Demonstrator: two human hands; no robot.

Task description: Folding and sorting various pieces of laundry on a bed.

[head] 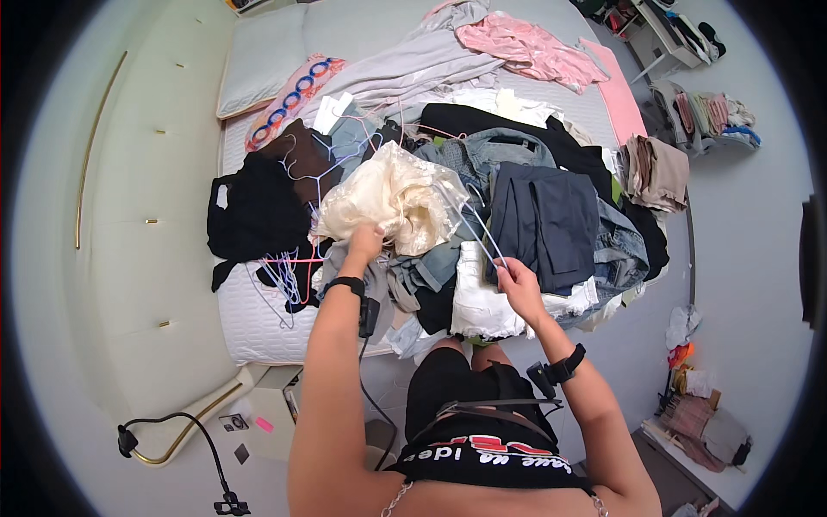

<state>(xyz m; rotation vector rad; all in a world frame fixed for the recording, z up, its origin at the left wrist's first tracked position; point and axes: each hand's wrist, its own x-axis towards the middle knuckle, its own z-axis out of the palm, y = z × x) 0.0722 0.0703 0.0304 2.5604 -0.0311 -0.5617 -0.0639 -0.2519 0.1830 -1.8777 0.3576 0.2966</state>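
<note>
My left hand grips the lower left edge of a bunched cream lace garment, raised over a heap of clothes. In my right hand is one end of a pale blue clothes hanger. The hanger's other end reaches the garment's right edge; I cannot tell whether it lies inside the cloth. Folded dark grey trousers lie just beyond my right hand, with white frayed-hem shorts below them. A black garment lies left of the lace one.
Several loose hangers lie tangled at the bed's left side. Denim jackets and a grey blanket lie farther back. Folded beige clothes sit at the right edge. A black cable trails from my left wrist.
</note>
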